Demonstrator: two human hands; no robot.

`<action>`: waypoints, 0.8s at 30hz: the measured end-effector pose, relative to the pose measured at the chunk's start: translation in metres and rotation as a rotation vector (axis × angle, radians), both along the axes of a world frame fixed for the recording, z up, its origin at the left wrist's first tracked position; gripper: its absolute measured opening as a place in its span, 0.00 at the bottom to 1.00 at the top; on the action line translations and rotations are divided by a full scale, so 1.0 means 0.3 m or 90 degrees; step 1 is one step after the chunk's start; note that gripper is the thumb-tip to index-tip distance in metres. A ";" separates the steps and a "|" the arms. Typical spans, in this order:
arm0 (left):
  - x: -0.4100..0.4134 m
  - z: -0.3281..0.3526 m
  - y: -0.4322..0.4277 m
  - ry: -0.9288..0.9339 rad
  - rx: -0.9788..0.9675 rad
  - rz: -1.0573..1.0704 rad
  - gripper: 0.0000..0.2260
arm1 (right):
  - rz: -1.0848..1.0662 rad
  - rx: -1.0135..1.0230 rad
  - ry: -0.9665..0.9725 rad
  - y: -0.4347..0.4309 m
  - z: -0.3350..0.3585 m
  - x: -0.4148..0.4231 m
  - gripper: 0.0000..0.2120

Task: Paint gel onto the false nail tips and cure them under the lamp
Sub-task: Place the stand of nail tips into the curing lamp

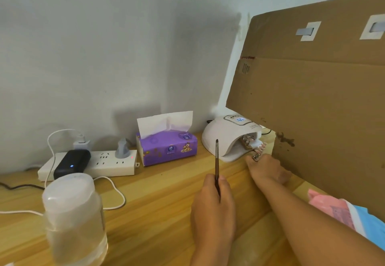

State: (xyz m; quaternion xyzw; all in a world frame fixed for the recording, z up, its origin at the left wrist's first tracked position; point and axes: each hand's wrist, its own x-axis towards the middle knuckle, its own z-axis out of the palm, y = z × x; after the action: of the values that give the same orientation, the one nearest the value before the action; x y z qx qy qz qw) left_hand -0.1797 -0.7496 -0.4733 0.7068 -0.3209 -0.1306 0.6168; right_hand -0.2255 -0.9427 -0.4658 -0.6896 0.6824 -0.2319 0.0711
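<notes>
Brown brush (217, 161) in left hand (214, 205) grip | right hand (268, 171) pinches tip holder (255, 155)

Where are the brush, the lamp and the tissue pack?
brush (216, 159), head view, midway up its thin shaft.
lamp (227, 132), head view, on the white dome.
tissue pack (166, 150), head view, on the purple front face.
</notes>
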 end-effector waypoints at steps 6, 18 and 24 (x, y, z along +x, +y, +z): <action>0.004 -0.004 -0.004 -0.001 -0.004 0.007 0.12 | 0.071 -0.022 0.135 -0.058 0.013 -0.013 0.19; 0.002 -0.003 -0.001 0.008 0.000 -0.006 0.12 | 0.260 -0.310 -0.091 -0.101 0.184 0.066 0.05; 0.009 0.001 -0.004 -0.004 0.029 -0.011 0.13 | 0.348 -0.019 0.000 -0.235 0.299 0.166 0.21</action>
State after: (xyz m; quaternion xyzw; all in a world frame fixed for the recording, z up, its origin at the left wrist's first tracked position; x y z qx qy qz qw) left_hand -0.1771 -0.7508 -0.4729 0.7183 -0.3259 -0.1405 0.5984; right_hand -0.1758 -1.0131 -0.3761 -0.8491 0.4674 -0.2142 0.1211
